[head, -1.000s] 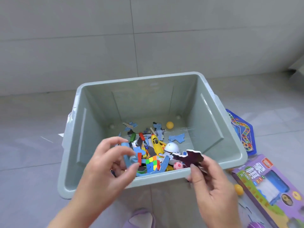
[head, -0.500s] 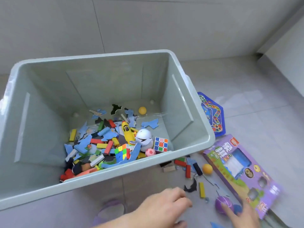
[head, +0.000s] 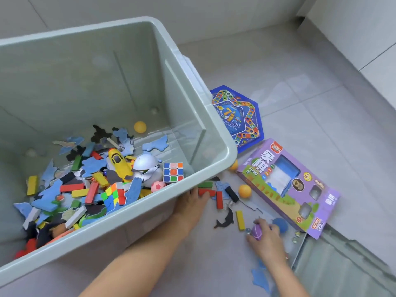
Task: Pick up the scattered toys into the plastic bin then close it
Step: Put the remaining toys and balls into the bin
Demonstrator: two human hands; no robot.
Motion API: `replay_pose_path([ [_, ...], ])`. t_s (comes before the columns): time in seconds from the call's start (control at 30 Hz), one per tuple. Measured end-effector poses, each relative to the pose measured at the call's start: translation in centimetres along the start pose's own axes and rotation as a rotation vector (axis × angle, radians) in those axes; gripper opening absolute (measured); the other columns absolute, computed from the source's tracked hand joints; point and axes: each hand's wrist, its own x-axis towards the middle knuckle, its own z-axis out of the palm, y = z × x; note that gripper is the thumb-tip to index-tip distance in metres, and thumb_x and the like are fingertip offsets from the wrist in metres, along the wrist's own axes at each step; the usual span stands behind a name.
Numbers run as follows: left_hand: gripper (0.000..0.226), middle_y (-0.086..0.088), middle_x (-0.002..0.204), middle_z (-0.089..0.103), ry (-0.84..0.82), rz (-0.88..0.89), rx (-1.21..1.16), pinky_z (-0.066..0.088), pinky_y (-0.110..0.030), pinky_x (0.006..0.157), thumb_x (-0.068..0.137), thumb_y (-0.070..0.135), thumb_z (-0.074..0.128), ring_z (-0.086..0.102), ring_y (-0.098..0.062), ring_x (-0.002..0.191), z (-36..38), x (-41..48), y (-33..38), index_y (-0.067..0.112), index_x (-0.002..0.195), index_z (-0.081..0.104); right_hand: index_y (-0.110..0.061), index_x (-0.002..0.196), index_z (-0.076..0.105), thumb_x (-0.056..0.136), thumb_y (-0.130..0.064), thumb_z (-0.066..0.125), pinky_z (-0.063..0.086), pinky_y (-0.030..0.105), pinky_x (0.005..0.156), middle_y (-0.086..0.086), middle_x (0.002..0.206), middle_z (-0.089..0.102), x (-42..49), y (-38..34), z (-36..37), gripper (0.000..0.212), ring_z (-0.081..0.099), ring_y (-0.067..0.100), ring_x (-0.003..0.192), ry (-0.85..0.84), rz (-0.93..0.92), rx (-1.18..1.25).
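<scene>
The pale green plastic bin (head: 128, 211) stands open at the left, its bottom covered with several blocks, puzzle pieces, two colour cubes and a yellow car. My left hand (head: 190, 205) lies flat on the floor at the bin's near right corner, fingertips touching a red block (head: 203, 192). My right hand (head: 264, 237) is curled around a purple ball (head: 256, 231) on the floor. A blue ball (head: 281, 225) lies just right of it. Between the hands lie a black dolphin piece (head: 225, 220), a yellow block (head: 240, 220), more blocks and an orange ball (head: 244, 191).
A purple game box (head: 287, 187) and a blue hexagonal board (head: 237, 116) lie on the floor right of the bin. The bin's green lid (head: 342, 266) lies at the lower right. A blue puzzle piece (head: 260, 277) sits by my right forearm. A wall rises at the far right.
Both hands left the bin, dropping the pieces they held, and went down to the floor. The view swung right. My right hand closed on the purple ball; my left reached the blocks.
</scene>
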Motion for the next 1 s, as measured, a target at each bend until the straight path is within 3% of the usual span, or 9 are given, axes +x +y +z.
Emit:
replay_pose_path([
  [0.13,0.041,-0.018,0.134,0.031,-0.052,0.011,-0.103,0.044,-0.044,0.09,0.091,0.004,0.041,0.04,-0.039,0.116,0.1,-0.9,0.4,0.015,0.13,0.039,-0.024,0.112,0.055,0.073,-0.021,0.068,0.046,0.038,0.082,0.009,0.109,0.044,-1.4,-0.5,2.1,0.041,0.054,0.038,0.09,0.009,-0.002,0.009],
  [0.33,0.042,-0.02,0.134,0.027,-0.171,0.001,-0.158,0.045,-0.043,0.086,0.084,0.014,0.061,0.045,-0.04,0.111,0.0,-3.3,-1.3,0.009,0.122,0.043,-0.03,0.114,0.051,0.063,-0.011,0.076,0.043,0.044,0.098,0.008,0.107,0.037,-3.0,-3.0,0.9,0.06,0.048,0.027,0.096,-0.02,0.14,0.233],
  [0.47,0.037,-0.015,0.12,0.036,-0.193,0.01,-0.243,0.044,-0.038,0.071,0.078,0.016,0.064,0.052,-0.037,0.095,0.7,-5.6,-2.9,0.013,0.11,0.047,-0.043,0.107,0.046,0.063,-0.009,0.082,0.048,0.04,0.085,0.009,0.117,0.046,-6.4,-7.9,-2.6,0.066,0.046,0.02,0.098,0.186,-0.077,0.464],
  [0.57,0.02,-0.009,0.106,0.043,-0.099,0.046,-0.429,0.041,-0.035,0.064,0.08,0.012,0.054,0.053,-0.032,0.084,-0.8,-8.8,-3.3,0.016,0.098,0.046,-0.051,0.101,0.046,0.065,-0.019,0.083,0.05,0.014,0.066,-0.012,0.114,0.047,-9.9,-13.0,-6.7,0.061,0.054,0.017,0.094,0.364,-0.327,0.712],
  [0.67,0.016,0.003,0.095,0.045,0.054,0.079,-0.646,0.046,-0.031,0.067,0.076,0.021,0.05,0.053,-0.02,0.078,-4.9,-13.6,-3.4,0.025,0.09,0.045,-0.049,0.108,0.045,0.064,-0.041,0.069,0.051,0.015,0.073,-0.029,0.112,0.046,-12.7,-18.4,-10.8,0.051,0.055,0.006,0.097,0.427,-0.631,0.851],
  [0.77,0.018,0.01,0.079,0.048,0.257,0.091,-0.862,0.042,-0.016,0.061,0.069,0.027,0.049,0.05,-0.006,0.064,-11.1,-19.0,-3.9,0.029,0.087,0.047,-0.042,0.115,0.048,0.069,-0.04,0.069,0.05,0.028,0.084,-0.016,0.117,0.048,-13.1,-23.0,-12.5,0.051,0.055,0.011,0.102,0.318,-0.845,0.769],
  [0.87,0.015,0.009,0.074,0.054,0.501,0.072,-0.962,0.043,-0.013,0.055,0.069,0.021,0.055,0.051,-0.006,0.059,-17.8,-23.0,-5.5,0.028,0.082,0.053,-0.034,0.127,0.048,0.072,-0.037,0.076,0.033,-0.002,0.086,-0.002,0.126,0.048,-12.7,-26.4,-13.0,0.062,0.047,-0.009,0.106,0.106,-0.942,0.507],
  [0.93,0.012,0.006,0.074,0.058,0.69,0.009,-0.965,0.046,-0.02,0.053,0.069,0.024,0.06,0.054,-0.011,0.06,-21.1,-23.8,-7.7,0.028,0.079,0.053,-0.031,0.129,0.049,0.075,-0.043,0.071,0.024,-0.002,0.096,-0.002,0.135,0.045,-12.0,-25.7,-13.9,0.06,0.041,-0.003,0.12,0.172,-0.949,0.427],
  [1.0,0.016,0.005,0.076,0.061,0.752,-0.103,-0.853,0.048,-0.023,0.052,0.071,0.023,0.067,0.059,-0.015,0.064,-22.3,-22.7,-11.1,0.03,0.078,0.053,-0.031,0.124,0.052,0.08,-0.045,0.064,0.034,0.014,0.101,-0.006,0.128,0.049,-11.3,-22.3,-15.6,0.048,0.047,0.004,0.12,0.325,-0.842,0.562],
])
